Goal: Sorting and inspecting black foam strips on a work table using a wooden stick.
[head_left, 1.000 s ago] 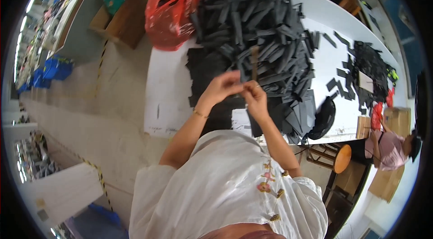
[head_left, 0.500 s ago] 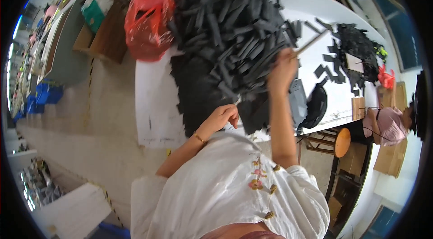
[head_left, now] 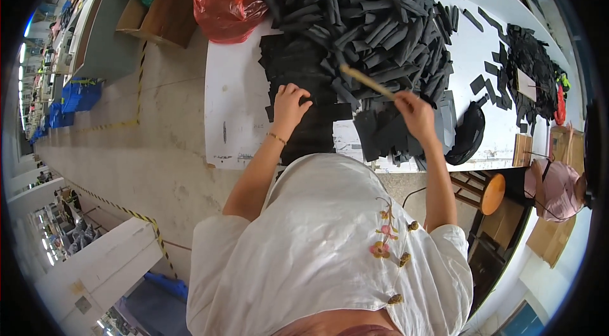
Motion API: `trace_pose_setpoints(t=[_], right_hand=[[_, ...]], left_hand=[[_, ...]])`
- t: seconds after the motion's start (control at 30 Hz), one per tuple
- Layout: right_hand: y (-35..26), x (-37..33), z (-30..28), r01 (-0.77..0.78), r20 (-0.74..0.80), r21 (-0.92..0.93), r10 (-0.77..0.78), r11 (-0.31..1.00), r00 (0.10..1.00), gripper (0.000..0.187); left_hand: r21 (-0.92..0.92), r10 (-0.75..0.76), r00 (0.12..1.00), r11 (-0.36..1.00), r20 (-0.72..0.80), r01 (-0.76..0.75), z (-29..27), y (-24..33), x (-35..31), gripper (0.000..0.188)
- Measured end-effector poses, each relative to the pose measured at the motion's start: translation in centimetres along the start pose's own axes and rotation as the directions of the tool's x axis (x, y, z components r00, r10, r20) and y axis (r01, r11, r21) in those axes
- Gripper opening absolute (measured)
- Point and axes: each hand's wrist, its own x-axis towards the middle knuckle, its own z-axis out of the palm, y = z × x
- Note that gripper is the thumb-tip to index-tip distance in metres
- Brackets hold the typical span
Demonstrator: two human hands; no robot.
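My right hand (head_left: 415, 117) grips one end of a thin tan wooden stick (head_left: 368, 82). The stick's far end points left, over the lower edge of a large heap of black strips (head_left: 374, 25). My left hand (head_left: 290, 111) is over the left part of a flat, overlapping layer of black strips (head_left: 298, 70). Its fingers are loosely bent, thumb apart, and nothing shows in them. Between the layer and my right forearm, more dark flat pieces (head_left: 387, 133) lie at the table's near edge.
A red plastic bag (head_left: 231, 0) sits at the white table's (head_left: 231, 98) far left corner. To the right are a black rounded object (head_left: 468, 133) and a second black pile (head_left: 530, 76). A person in pink (head_left: 555, 190) is at the far right, near a round wooden stool (head_left: 491, 193).
My right hand has come nearer, and its stick has swung from pointing right to pointing left. My left hand has moved out over the layered strips. The view has shifted.
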Motion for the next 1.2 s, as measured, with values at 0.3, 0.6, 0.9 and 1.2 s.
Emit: trace_pose_setpoints(t=[0.3,0.6,0.9,1.2], right_hand=[[-0.2,-1.9,2.3,0.403,-0.021,-0.178,-0.413,0.898,0.910,0.012],[-4.9,-0.5,10.2,0.254,0.087,0.221,-0.278,0.942,0.957,0.022],[-9.9,-1.8,13.8,0.242,-0.015,0.478,-0.268,0.844,0.963,0.015],[-10.4,-3.2,13.3,0.309,-0.103,0.224,-0.293,0.924,0.951,0.009]], left_hand=[[-0.181,-0.007,0.978,0.982,0.206,0.045,-1.0,-2.2,1.3,0.014],[-0.140,0.341,0.940,0.931,0.009,-0.337,-3.1,5.4,1.3,0.014],[-0.871,-0.421,0.825,-0.464,0.378,0.162,-1.9,6.0,0.0,0.027],[-0.901,-0.594,0.714,-0.417,0.371,0.121,-3.8,5.9,2.4,0.022]])
